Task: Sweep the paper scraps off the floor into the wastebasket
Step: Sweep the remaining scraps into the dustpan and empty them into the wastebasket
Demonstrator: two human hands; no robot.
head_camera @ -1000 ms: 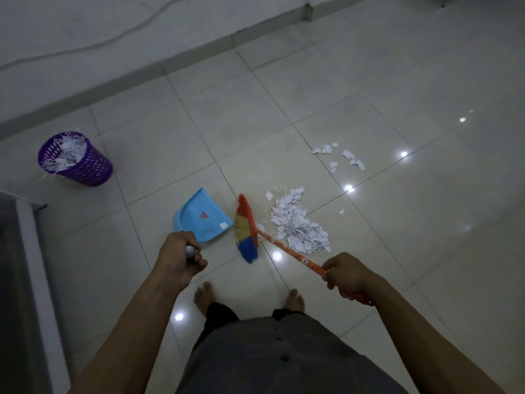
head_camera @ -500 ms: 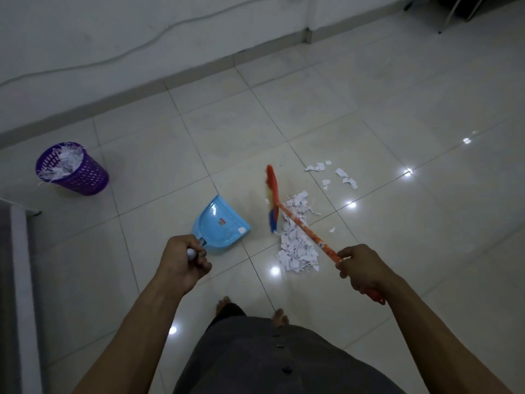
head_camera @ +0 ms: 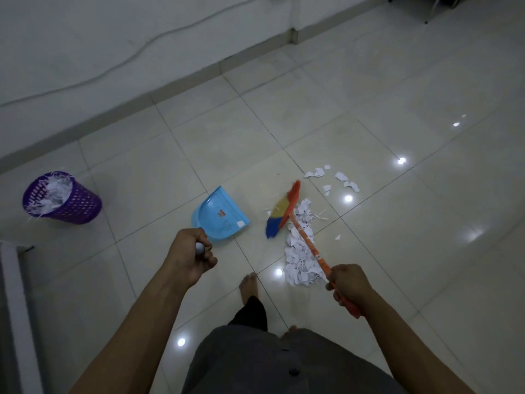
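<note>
- The left hand is curled tight round the pale end of the dustpan's handle. The blue dustpan lies low over the tiles just ahead of that fist, its wide edge turned toward the broom (whether it actually touches the floor I can't tell from here).
- The right hand grips the orange broom handle near its lower end, fingers wrapped round it, with a short red stub poking out behind the fist.
- The handle slants up and away across the scraps to the broom head, whose red, yellow and blue bristles sit at the pile's left edge, between dustpan and paper.
- The main pile of paper scraps is a long white heap on the floor, right in front of the right hand.
- A smaller scatter of scraps lies just beyond the broom head, apart from the heap.
- The purple wastebasket stands well off to the left near the wall, shredded paper bristling over its rim.
- One bare foot is planted between the two arms.
</note>
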